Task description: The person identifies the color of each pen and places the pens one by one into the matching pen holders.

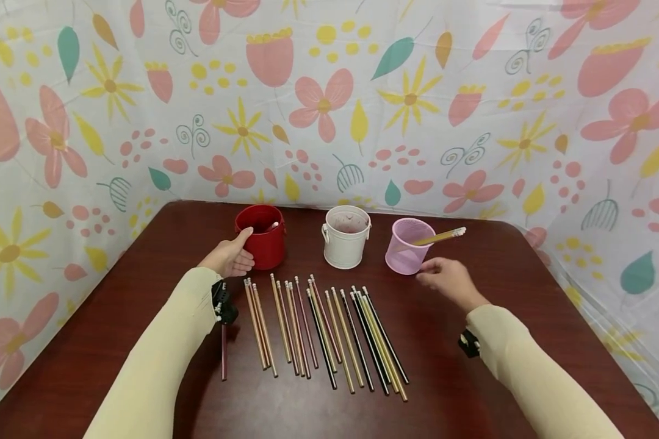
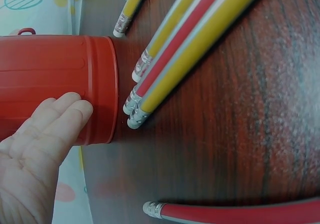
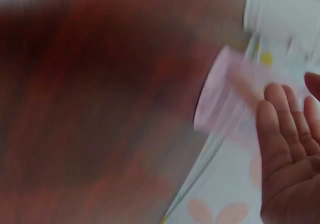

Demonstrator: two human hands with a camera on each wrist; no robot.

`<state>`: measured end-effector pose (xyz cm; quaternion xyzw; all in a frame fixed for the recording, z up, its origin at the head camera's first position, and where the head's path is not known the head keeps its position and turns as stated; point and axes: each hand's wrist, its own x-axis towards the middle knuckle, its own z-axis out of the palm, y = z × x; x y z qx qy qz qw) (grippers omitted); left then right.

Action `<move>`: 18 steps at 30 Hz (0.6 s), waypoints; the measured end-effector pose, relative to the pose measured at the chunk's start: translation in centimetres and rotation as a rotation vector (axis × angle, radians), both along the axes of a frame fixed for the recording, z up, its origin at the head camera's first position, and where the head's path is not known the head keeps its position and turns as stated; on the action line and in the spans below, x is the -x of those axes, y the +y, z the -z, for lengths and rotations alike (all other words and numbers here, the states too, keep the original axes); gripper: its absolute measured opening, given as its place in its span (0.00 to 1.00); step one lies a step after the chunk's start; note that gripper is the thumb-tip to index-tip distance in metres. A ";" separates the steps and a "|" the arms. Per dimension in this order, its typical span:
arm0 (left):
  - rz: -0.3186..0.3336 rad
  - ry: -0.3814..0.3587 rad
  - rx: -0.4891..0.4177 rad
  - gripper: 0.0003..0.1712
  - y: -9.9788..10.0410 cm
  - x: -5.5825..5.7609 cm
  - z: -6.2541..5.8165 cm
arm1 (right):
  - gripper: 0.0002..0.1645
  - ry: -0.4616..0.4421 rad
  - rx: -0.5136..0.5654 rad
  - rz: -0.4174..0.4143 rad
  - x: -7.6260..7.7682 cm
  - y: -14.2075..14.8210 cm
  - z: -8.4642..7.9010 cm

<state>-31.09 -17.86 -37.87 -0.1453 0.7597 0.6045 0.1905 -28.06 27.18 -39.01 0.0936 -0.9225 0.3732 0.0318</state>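
Clearly, the left hand (image 1: 233, 257) is spread with its fingers straight, laid against the side of the red bucket (image 1: 268, 250) just to its right, thumb at the rim; it grips nothing. The right hand (image 1: 447, 277) has its fingers loosely extended and empty, with the pink cup (image 1: 405, 256) just beside its fingertips on the left; whether they touch it, I cannot tell. A few light-coloured pencils (image 1: 442, 237) lean out of that cup, their eraser ends above the right hand. Between the hands, a little farther off, stands the white bucket (image 1: 343, 250). Nearer the person than both hands, a row of pencils (image 1: 343, 340) lies on the dark table (image 1: 445, 396), eraser ends away, while one red pencil (image 1: 224, 353) lies apart by the left wrist.
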 end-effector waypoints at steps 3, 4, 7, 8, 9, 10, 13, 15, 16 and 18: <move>-0.003 -0.002 -0.003 0.50 0.1 0.0 0.1 | 0.12 -0.064 -0.047 -0.094 -1.0 -1.7 0.7; -0.008 -0.004 -0.005 0.50 0.1 0.0 0.1 | 0.10 -0.082 -0.064 -0.122 -1.4 -2.3 0.9; -0.002 -0.006 -0.013 0.50 0.1 -0.1 0.3 | 0.06 -0.119 -0.120 -0.184 -2.3 -4.0 1.3; 0.000 -0.006 -0.015 0.50 0.1 -0.1 0.4 | 0.05 -0.131 -0.134 -0.203 -2.6 -4.5 1.4; 0.007 -0.004 -0.016 0.50 0.1 -0.2 0.3 | 0.04 -0.141 -0.152 -0.224 -2.8 -5.0 1.5; 0.011 -0.004 -0.015 0.50 0.1 -0.2 0.3 | 0.03 -0.158 -0.166 -0.246 -3.0 -5.4 1.5; 0.015 0.004 -0.011 0.50 0.0 -0.3 0.2 | 0.04 -0.221 -0.206 -0.294 -3.5 -6.4 1.6; 0.014 0.007 -0.008 0.50 0.0 -0.4 0.1 | 0.07 -0.258 -0.229 -0.312 -3.7 -6.9 1.6; 0.009 0.007 -0.009 0.50 0.0 -0.4 0.1 | 0.08 -0.272 -0.241 -0.311 -3.8 -7.1 1.6; 0.007 0.007 -0.010 0.50 0.0 -0.4 0.0 | 0.09 -0.287 -0.263 -0.298 -3.9 -7.5 1.6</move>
